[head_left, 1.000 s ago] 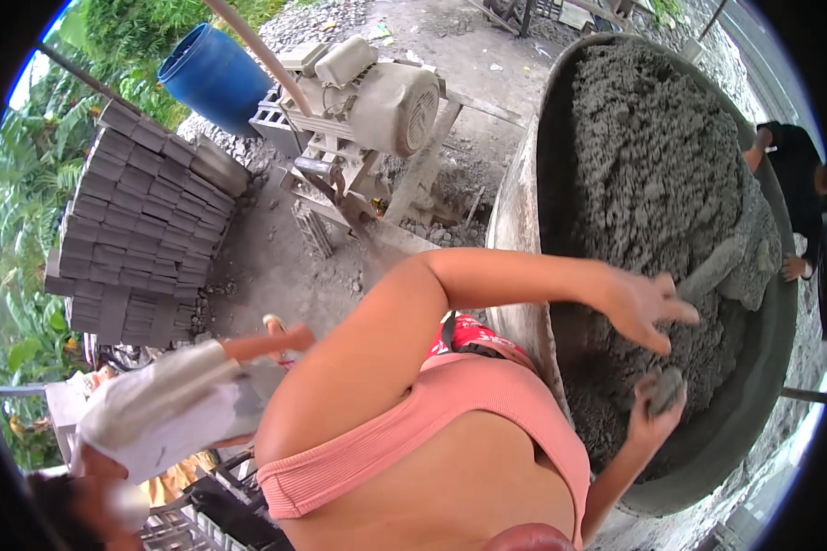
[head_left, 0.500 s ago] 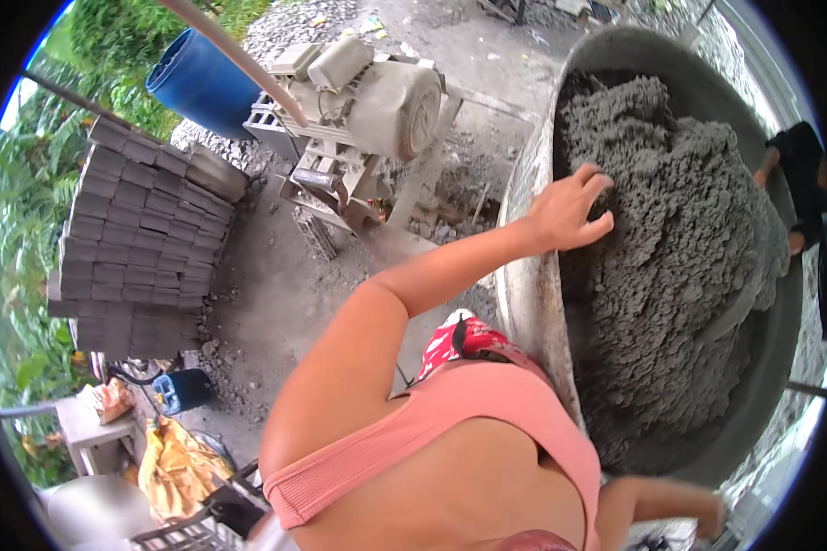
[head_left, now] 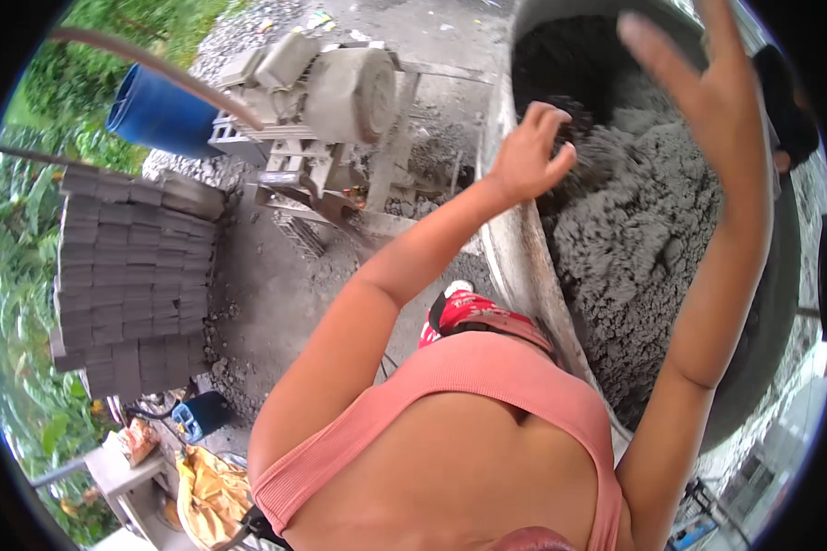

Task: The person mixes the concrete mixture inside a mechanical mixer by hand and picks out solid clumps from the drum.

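View: looking down from the person's head; the chest in a pink top fills the lower middle, both bare arms reach up and to the right.
Left hand (head_left: pixel 528 151): raised above the near rim of the pan, fingers loosely curled, half open. It grips nothing solid; dark crumbs of mix blur just beside the fingertips.
Right hand (head_left: pixel 708 78): lifted high over the pan, palm flat, fingers spread wide, holding nothing.
Mix (head_left: pixel 643 239): a grey, damp, lumpy heap filling the pan, below and between the two hands.
Pan (head_left: pixel 524 266): a large round metal mixer pan, right of centre, its pale rim curving past the person's waist.
Motor (head_left: pixel 340 92): a grey machine on a metal frame, upper middle, left of the pan.
Barrel (head_left: pixel 156 115): blue, lying at upper left, behind the motor.
Blocks (head_left: pixel 133 275): grey blocks stacked in neat rows at the left, on bare dirt.
Other person (head_left: pixel 786 110): a dark sleeve at the far right edge, beyond the pan.
Plants: green leaves along the left rim.
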A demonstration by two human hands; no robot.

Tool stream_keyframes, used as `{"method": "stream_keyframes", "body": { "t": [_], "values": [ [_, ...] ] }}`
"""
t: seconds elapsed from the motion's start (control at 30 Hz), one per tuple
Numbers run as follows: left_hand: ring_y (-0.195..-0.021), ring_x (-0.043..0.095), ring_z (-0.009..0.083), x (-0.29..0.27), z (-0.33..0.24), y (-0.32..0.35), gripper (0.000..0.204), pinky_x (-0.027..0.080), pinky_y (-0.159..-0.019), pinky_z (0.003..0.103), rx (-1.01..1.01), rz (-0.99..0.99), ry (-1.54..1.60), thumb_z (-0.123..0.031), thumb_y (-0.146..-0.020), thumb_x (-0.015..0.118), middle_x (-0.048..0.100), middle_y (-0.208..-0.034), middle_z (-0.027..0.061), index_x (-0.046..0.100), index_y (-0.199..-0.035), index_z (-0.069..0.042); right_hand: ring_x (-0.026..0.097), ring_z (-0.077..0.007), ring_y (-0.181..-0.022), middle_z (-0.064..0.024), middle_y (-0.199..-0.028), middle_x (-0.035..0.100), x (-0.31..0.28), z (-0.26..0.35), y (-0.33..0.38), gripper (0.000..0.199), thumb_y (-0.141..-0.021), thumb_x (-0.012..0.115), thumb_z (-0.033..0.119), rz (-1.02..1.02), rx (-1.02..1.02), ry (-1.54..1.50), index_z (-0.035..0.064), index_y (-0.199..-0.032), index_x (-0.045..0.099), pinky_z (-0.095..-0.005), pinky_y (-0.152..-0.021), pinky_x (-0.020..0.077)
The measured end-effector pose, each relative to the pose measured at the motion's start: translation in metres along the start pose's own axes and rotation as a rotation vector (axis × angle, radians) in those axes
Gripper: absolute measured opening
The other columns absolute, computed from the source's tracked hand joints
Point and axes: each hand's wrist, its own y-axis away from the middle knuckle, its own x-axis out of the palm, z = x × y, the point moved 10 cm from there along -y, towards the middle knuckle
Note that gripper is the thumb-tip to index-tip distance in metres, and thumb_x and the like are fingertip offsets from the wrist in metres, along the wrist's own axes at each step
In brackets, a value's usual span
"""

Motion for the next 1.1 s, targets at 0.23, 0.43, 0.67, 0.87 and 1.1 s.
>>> {"method": "stream_keyframes", "body": {
  "t": [0.23, 0.43, 0.67, 0.87, 1.1],
  "values": [
    [-0.065, 0.064, 0.0247, -0.001, 0.009, -0.001, 0.026, 0.053, -0.061, 0.036, -0.067, -0.061, 0.055, -0.019, -0.084, 0.063, 0.059, -0.107, 0.0132, 0.061, -0.106, -0.005, 0.034, -0.0321, -0.141, -0.0112, -0.154, 0.036, -0.031, -0.164, 0.154, 0.051, -0.088, 0.067, 0.036, 0.303, 0.381, 0.159, 0.0217, -0.136, 0.056, -0.0494, -0.113, 0.0302],
    [-0.063, 0.064, 0.02, 0.019, 0.005, -0.005, 0.022, 0.053, -0.059, 0.032, -0.086, 0.041, 0.052, -0.015, -0.084, 0.064, 0.06, -0.107, 0.0121, 0.063, -0.104, -0.004, 0.033, -0.0314, -0.142, -0.015, -0.153, 0.036, -0.118, -0.224, 0.276, 0.051, -0.09, 0.065, 0.037, 0.366, 0.756, 0.326, 0.0184, -0.137, 0.055, -0.0485, -0.115, 0.0269],
    [-0.076, 0.066, 0.0168, 0.034, -0.003, -0.01, 0.025, 0.055, -0.063, 0.028, -0.114, 0.145, -0.109, -0.012, -0.086, 0.063, 0.057, -0.119, 0.0126, 0.065, -0.108, -0.003, 0.032, -0.0339, -0.142, -0.0168, -0.154, 0.034, -0.106, -0.215, 0.336, 0.053, -0.09, 0.066, 0.036, 0.364, 0.855, 0.189, 0.0155, -0.138, 0.053, -0.0464, -0.114, 0.0277],
    [-0.081, 0.067, 0.0203, 0.048, -0.08, -0.036, 0.032, 0.053, -0.066, 0.03, 0.013, 0.309, 0.141, -0.017, -0.087, 0.062, 0.055, -0.126, 0.0141, 0.063, -0.116, -0.002, 0.032, -0.033, -0.142, -0.0159, -0.154, 0.034, -0.094, -0.241, 0.359, 0.052, -0.091, 0.065, 0.037, 0.329, 0.848, 0.149, 0.0165, -0.138, 0.053, -0.0474, -0.113, 0.0288],
    [-0.101, 0.063, 0.0288, 0.169, -0.121, -0.077, 0.034, 0.048, -0.089, 0.038, 0.032, 0.807, 0.047, -0.016, -0.093, 0.056, 0.04, -0.145, 0.0167, 0.059, -0.126, -0.009, 0.041, -0.033, -0.136, -0.0153, -0.147, 0.044, -0.04, -0.306, 0.404, 0.05, -0.093, 0.063, 0.041, 0.239, 0.907, 0.018, 0.0121, -0.134, 0.056, -0.0439, -0.107, 0.0386]
  ]
}}
